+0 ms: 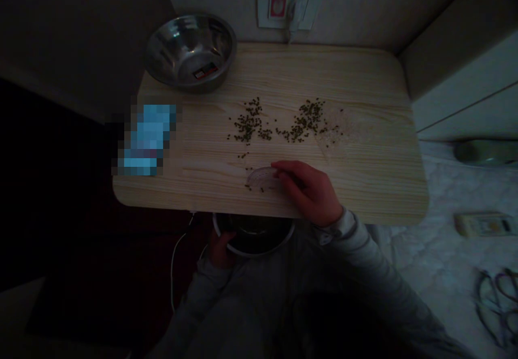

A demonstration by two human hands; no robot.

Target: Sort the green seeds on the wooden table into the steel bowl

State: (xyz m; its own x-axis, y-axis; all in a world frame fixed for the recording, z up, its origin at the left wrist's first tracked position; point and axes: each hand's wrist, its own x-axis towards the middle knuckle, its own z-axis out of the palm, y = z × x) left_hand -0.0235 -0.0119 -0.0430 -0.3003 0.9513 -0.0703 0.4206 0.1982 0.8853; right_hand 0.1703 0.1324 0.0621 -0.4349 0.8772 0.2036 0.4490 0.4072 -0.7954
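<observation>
My right hand (309, 191) is closed on a clear, curved protractor (261, 176), held low over the table near its front edge. A few small green beans (262, 190) lie by the protractor's curved side. Farther back, mung beans are scattered in two loose patches, a left patch (246, 127) and a right patch (305, 121). Pale tiny grains (343, 127) spread to the right of them. Below the front edge, my left hand (222, 248) grips the rim of a dark-looking bowl (259, 252) with a light rim, its thumb over the edge. The bowl's inside is too dark to make out.
A steel bowl (190, 51) stands at the back left of the wooden table (202, 186). A lit, blurred phone-like screen (149, 137) is at the left edge. A plugged socket (289, 5) sits behind. A green bottle (485, 152) and a remote (485, 224) lie on the bedding at right.
</observation>
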